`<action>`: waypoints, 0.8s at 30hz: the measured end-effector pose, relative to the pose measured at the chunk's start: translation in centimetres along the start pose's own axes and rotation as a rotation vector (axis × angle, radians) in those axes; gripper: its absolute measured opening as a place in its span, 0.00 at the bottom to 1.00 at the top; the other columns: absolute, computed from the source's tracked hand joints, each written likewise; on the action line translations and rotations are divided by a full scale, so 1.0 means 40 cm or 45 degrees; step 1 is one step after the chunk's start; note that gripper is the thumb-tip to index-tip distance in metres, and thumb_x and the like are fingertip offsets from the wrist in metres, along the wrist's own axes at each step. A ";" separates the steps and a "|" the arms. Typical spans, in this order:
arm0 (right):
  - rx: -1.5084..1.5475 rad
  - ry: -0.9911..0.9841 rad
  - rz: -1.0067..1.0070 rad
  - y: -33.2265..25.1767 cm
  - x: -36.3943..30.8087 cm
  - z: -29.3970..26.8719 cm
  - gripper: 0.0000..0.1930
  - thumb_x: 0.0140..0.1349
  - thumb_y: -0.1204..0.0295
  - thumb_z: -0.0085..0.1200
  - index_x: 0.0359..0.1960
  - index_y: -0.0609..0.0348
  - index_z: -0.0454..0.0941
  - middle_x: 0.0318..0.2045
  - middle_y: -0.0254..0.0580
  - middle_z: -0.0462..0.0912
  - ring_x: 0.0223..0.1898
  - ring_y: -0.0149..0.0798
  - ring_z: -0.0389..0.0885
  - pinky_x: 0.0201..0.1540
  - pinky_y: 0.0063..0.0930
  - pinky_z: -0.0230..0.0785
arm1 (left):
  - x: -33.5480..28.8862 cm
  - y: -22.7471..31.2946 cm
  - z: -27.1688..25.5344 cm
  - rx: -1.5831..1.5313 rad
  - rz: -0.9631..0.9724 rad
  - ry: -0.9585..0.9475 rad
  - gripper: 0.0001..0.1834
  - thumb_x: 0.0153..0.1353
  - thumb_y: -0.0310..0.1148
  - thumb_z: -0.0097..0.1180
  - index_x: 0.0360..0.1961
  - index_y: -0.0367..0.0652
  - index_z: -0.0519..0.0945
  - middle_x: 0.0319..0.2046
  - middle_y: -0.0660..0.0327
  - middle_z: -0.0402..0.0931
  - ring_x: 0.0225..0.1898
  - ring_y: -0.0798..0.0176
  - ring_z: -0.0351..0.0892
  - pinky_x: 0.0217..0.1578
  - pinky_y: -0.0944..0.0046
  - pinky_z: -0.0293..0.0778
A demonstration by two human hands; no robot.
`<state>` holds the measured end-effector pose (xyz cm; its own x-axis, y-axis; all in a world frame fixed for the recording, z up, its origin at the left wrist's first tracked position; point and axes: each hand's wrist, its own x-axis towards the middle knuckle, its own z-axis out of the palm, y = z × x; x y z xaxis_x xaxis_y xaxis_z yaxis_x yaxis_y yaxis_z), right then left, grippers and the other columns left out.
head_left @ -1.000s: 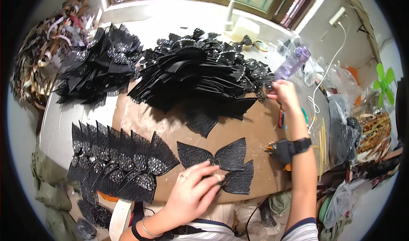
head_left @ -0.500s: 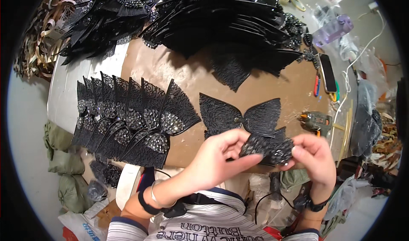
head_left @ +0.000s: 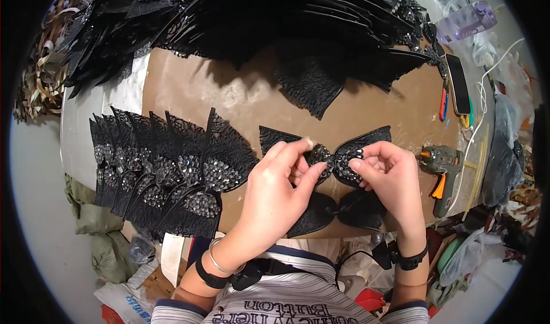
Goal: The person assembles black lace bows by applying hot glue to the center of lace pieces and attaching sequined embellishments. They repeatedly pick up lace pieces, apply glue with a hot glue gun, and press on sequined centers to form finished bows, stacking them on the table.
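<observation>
**Two hands seat a studded centre piece on a black lace bow**

Containers: the only container in view is a pale violet, translucent bottle [head_left: 465, 20] lying at about 1 o'clock near the rim; its contents cannot be made out. A clear plastic bag [head_left: 465, 256] at 4 o'clock is crumpled, and what it holds is not legible.

Hidden or unclear: the large heap of black lace pieces [head_left: 275, 20] at 12 o'clock is cut off by the upper edge. The lower wings of the large black bow [head_left: 335, 209] on the brown work board [head_left: 229, 95] are partly covered by both hands. A glue gun [head_left: 441, 169] lies at 3 o'clock, its nozzle end toward the right hand. A dark phone [head_left: 458, 83] lies at 2 o'clock beside a white cable; the clutter past it blurs toward the rim.

Worked item: the small rhinestone bow [head_left: 335, 159] sits just right of centre, over the knot of the large bow. It is black, set with rows of grey, glinting stones. The left hand [head_left: 275, 198] pinches its left lobe between thumb and forefinger, fingers narrowly closed. The right hand [head_left: 389, 178] grips the right lobe likewise, fingers curled in. A row of finished studded bows [head_left: 166, 175] overlaps at 9 o'clock.
</observation>
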<state>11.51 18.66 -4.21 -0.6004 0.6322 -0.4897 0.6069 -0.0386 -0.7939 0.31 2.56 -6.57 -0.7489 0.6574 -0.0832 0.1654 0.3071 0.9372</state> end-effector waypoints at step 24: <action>-0.313 0.066 -0.467 0.005 -0.010 0.040 0.12 0.58 0.85 0.59 0.44 0.63 0.81 0.30 0.33 0.77 0.23 0.21 0.66 0.26 0.16 0.62 | -0.006 -0.022 0.009 0.481 0.637 0.119 0.16 0.47 0.19 0.64 0.40 0.40 0.82 0.31 0.58 0.73 0.34 0.56 0.78 0.30 0.62 0.75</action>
<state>11.03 17.16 -4.74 -0.7757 0.6083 -0.1680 0.4684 0.3767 -0.7992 0.55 2.36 -7.50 -0.5722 0.7267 0.3802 0.7124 0.2107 0.6694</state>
